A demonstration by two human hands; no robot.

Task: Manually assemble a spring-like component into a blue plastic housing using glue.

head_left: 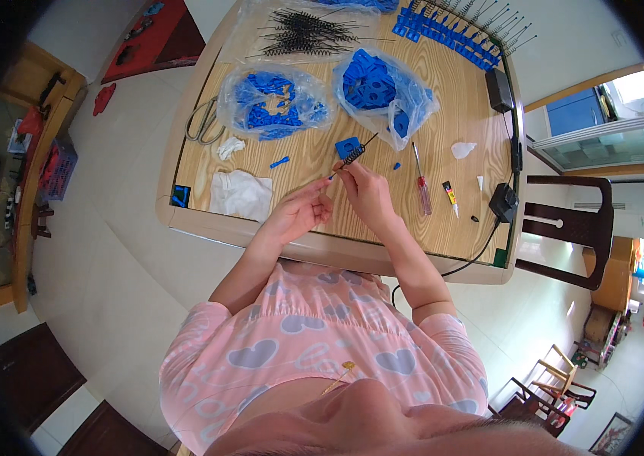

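My right hand (367, 194) is closed on a black coil spring (353, 155) with a thin rod running through it, held at a slant above the table. At the rod's lower end, my left hand (301, 213) has its thumb and forefinger pinched on a small blue piece (330, 178), mostly hidden by the fingertips. Just behind the spring lies a flat blue plastic part (347, 146). A short blue stick-shaped part (279, 162) rests to the left, and a tiny blue piece (397, 166) to the right.
Beyond my hands stand two clear bags of blue parts (314, 106) (367, 80) and a heap of black springs (307, 34). Assembled blue pieces line the far right. Scissors (202, 123) and a white cloth (240, 194) lie left; a screwdriver (423, 190), glue tube (451, 197) and cabled adapter (503, 202) right.
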